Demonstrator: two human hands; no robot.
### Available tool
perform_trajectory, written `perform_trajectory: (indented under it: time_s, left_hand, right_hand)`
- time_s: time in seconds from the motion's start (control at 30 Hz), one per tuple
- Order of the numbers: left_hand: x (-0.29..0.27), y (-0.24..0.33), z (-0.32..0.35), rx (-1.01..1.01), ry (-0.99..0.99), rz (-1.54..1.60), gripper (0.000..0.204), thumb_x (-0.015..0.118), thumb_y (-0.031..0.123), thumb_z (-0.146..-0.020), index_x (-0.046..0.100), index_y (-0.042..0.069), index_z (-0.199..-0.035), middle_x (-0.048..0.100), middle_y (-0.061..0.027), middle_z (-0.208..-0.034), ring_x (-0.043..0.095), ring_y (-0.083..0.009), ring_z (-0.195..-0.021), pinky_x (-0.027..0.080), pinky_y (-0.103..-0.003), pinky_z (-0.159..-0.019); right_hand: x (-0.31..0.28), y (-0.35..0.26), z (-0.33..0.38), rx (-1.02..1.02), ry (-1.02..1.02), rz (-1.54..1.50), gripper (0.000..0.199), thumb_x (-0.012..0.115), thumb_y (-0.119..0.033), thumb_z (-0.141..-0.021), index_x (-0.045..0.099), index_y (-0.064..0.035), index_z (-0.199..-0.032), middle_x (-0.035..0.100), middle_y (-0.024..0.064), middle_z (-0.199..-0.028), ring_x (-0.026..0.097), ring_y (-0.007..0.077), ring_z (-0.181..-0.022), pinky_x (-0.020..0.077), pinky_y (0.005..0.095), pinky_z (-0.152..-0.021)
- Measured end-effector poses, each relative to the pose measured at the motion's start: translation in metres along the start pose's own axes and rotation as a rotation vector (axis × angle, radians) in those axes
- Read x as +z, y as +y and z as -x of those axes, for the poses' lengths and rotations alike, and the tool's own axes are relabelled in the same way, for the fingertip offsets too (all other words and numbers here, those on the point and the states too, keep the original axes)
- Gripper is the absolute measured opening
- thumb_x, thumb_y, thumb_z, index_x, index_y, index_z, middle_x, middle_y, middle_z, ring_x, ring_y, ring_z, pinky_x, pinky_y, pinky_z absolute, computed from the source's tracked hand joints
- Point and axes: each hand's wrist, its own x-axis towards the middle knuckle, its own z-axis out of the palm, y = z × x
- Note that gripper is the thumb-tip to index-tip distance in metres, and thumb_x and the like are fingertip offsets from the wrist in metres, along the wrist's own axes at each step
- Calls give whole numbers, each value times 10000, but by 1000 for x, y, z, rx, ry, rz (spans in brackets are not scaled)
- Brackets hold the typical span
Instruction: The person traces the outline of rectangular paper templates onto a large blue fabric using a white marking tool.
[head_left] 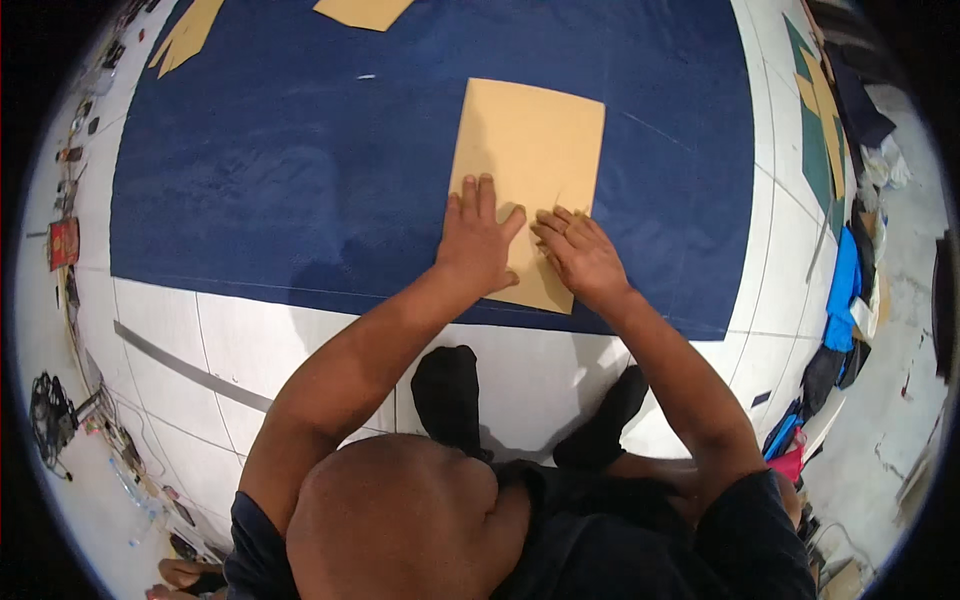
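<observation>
A tan paper or card sheet, shaped like a pattern piece, lies on a large dark blue cloth spread on the floor. My left hand presses flat on the sheet's left side, fingers spread and empty. Near the sheet's right edge, my right hand rests with its fingers bent and drawn together. Whatever those fingers may hold is too small or hidden to make out. Farther off on the cloth is a small white sliver.
More tan pieces lie at the cloth's far side, with others at far left. A grey strip lies on the white tiles. Green cloth with tan pieces and a blue bundle are at right. My socked feet stand by the near edge.
</observation>
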Motion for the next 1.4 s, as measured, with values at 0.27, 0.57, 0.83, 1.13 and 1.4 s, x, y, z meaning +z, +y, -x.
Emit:
perform_trajectory:
  time_s: [0.27,0.57,0.83,1.13,1.4]
  left_hand:
    - [24,7,20,92,224,130,824,835,317,-759,484,4,-1435,298,-345,-1546,268,-473,-1481,297,-522,-1196]
    - [66,23,35,49,446,426,651,644,328,-947,460,-14,-1469,289,-288,-1575,242,-433,-1496,201,-522,-1236]
    - [75,27,28,54,463,377,756,698,414,-899,436,26,-1493,269,-256,-1595,224,-398,-1510,178,-503,-1247]
    - [98,28,20,4,604,550,571,621,327,-964,490,34,-1436,356,-243,-1539,319,-345,-1478,249,-483,-1231]
    - [84,18,28,12,546,546,533,594,329,-984,508,43,-1425,387,-219,-1516,338,-339,-1462,260,-478,-1226]
  right_hand:
    - [5,3,-5,-23,32,36,324,685,-127,-892,663,-77,-1212,646,89,-1340,567,293,-1309,447,453,-1087]
    - [1,3,-5,-47,63,38,339,724,-55,-829,680,-68,-1166,672,99,-1287,620,290,-1229,486,438,-1032]
    - [-31,-18,-28,426,80,-631,214,629,-143,-973,676,-34,-1152,707,129,-1137,670,329,-1072,525,404,-938]
    - [-3,-87,-81,-114,-265,-492,219,588,-195,-979,749,-78,-1070,726,126,-1052,638,313,-1048,432,446,-991]
    - [4,-91,-86,-155,-334,-412,209,614,-199,-934,752,-96,-1053,730,117,-1058,640,308,-1051,409,447,-1027]
